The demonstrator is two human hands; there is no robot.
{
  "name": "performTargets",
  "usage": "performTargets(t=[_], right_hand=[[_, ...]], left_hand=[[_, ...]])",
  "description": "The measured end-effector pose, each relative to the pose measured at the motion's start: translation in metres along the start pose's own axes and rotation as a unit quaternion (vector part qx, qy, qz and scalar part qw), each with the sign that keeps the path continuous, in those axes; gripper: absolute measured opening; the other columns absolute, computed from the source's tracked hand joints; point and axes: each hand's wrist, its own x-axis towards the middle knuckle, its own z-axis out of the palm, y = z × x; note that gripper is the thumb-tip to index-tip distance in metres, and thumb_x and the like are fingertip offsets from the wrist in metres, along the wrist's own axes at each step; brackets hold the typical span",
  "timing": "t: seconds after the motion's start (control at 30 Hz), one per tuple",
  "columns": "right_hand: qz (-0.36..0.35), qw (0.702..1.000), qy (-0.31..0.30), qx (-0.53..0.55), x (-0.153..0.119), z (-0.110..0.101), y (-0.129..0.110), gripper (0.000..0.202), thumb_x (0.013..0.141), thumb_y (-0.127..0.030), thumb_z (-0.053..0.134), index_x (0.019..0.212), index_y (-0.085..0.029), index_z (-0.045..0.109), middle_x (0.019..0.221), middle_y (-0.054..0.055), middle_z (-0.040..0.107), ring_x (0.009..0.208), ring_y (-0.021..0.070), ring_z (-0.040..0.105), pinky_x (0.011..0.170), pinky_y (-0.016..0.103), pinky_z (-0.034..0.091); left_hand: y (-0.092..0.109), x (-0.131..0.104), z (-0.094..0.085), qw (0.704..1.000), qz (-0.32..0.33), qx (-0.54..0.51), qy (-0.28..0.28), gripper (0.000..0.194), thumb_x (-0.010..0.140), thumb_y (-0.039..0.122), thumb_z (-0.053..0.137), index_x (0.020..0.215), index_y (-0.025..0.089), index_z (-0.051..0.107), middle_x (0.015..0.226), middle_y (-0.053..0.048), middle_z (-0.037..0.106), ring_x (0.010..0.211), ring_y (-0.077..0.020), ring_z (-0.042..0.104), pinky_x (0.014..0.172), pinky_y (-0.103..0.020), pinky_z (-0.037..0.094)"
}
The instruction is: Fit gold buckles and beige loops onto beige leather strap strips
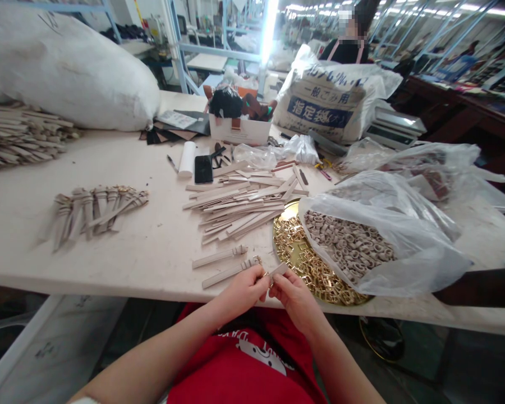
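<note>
At the table's front edge, both hands are drawn close together around a short beige strap (279, 270). My left hand (252, 287) pinches it near a small bit of gold metal, apparently a buckle, mostly hidden by the fingers. Fingers of my right hand (293, 290) are closed on the strap from the other side. Just left of my hands lie two straps with loops and gold buckles, the nearer one (224, 276) beside my left hand. A heap of plain beige strips (239, 205) lies beyond. Right of my hands, a round golden tray (293, 209) holds many gold buckles (315, 275).
An opened plastic bag (421, 247) of small beige loops (349, 244) overlaps the tray. Finished-looking buckled straps (95, 207) are piled at left. Behind the strips are a phone (203, 169), a white roll (187, 160), a white box (239, 130) and large sacks. Someone sits farther back.
</note>
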Motion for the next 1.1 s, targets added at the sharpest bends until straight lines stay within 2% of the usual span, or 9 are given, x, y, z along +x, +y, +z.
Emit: performTargets(t=[0.17,0.33,0.53,0.67,0.77,0.87,0.93,1.0,1.1], right_hand=[[-0.065,0.986,0.028,-0.151,0.001,-0.001,0.003,0.016,0.074,-0.033,0.057,0.072,-0.018,0.055,0.065,-0.002,0.052,0.056,0.011,0.044,0.057,0.027,0.038],[-0.261,0.881,0.124,-0.375,-0.001,0.0,0.0,0.005,0.073,-0.023,0.056,0.073,-0.019,0.054,0.074,0.001,0.053,0.071,0.0152,0.048,0.068,0.028,0.037],[-0.145,0.955,0.02,-0.258,0.001,0.003,-0.011,0.017,0.072,-0.032,0.059,0.07,-0.02,0.048,0.059,-0.005,0.044,0.055,0.01,0.04,0.054,0.023,0.035],[-0.186,0.933,-0.026,-0.306,-0.007,0.004,-0.022,0.011,0.079,-0.03,0.054,0.076,-0.019,0.054,0.068,-0.002,0.053,0.063,0.0111,0.048,0.062,0.024,0.038],[-0.182,0.907,-0.063,-0.375,-0.004,-0.019,-0.041,0.014,0.08,-0.031,0.052,0.085,-0.019,0.058,0.075,0.0,0.058,0.068,0.0125,0.051,0.063,0.024,0.04],[-0.198,0.855,0.1,-0.469,0.017,-0.065,-0.067,0.023,0.081,-0.037,0.047,0.087,-0.018,0.057,0.072,0.001,0.059,0.066,0.0145,0.053,0.06,0.025,0.041],[-0.164,0.745,0.258,-0.593,0.037,-0.097,-0.082,0.022,0.081,-0.035,0.044,0.082,-0.018,0.058,0.077,0.003,0.062,0.072,0.0162,0.055,0.066,0.025,0.04],[-0.139,0.707,0.312,-0.619,0.055,-0.121,-0.091,0.019,0.078,-0.031,0.047,0.078,-0.017,0.059,0.08,0.006,0.063,0.077,0.0185,0.056,0.067,0.027,0.039],[-0.106,0.692,0.333,-0.632,0.074,-0.139,-0.091,0.015,0.07,-0.032,0.056,0.065,-0.018,0.059,0.066,0.005,0.062,0.068,0.0185,0.056,0.061,0.027,0.036]], left_hand=[[-0.005,0.002,0.001,1.0,-0.01,0.006,0.008,0.023,0.08,0.032,0.039,0.065,0.017,0.046,0.054,0.006,0.046,0.047,-0.0073,0.039,0.047,-0.019,0.029],[-0.005,0.002,-0.002,0.998,-0.037,-0.045,-0.011,0.024,0.079,0.038,0.04,0.064,0.019,0.038,0.048,0.007,0.043,0.04,-0.0065,0.033,0.042,-0.018,0.027],[0.002,0.005,-0.012,0.999,-0.01,-0.03,-0.026,0.039,0.073,0.054,0.047,0.06,0.019,0.036,0.042,0.008,0.039,0.038,-0.0063,0.031,0.041,-0.019,0.024],[0.001,0.011,-0.012,0.998,-0.013,-0.054,-0.004,0.035,0.07,0.051,0.051,0.08,0.017,0.044,0.053,0.006,0.048,0.04,-0.008,0.038,0.04,-0.019,0.027],[0.004,0.012,-0.012,0.999,0.022,-0.03,-0.035,0.035,0.074,0.046,0.048,0.095,0.018,0.047,0.057,0.006,0.049,0.045,-0.0088,0.041,0.044,-0.02,0.03],[0.006,0.011,-0.012,0.998,0.024,0.019,-0.047,0.029,0.078,0.046,0.043,0.077,0.018,0.05,0.051,0.006,0.046,0.046,-0.0088,0.039,0.047,-0.02,0.03],[0.006,0.011,-0.011,0.999,0.012,0.024,-0.032,0.03,0.078,0.047,0.042,0.072,0.018,0.047,0.049,0.007,0.045,0.044,-0.0084,0.037,0.046,-0.02,0.028],[0.005,0.013,-0.009,0.999,0.006,0.019,-0.028,0.031,0.078,0.048,0.041,0.07,0.019,0.045,0.049,0.007,0.045,0.042,-0.008,0.035,0.045,-0.02,0.027],[0.001,0.014,-0.005,0.999,0.0,0.008,-0.038,0.031,0.077,0.049,0.042,0.069,0.019,0.043,0.047,0.008,0.044,0.041,-0.0079,0.033,0.045,-0.02,0.026]])
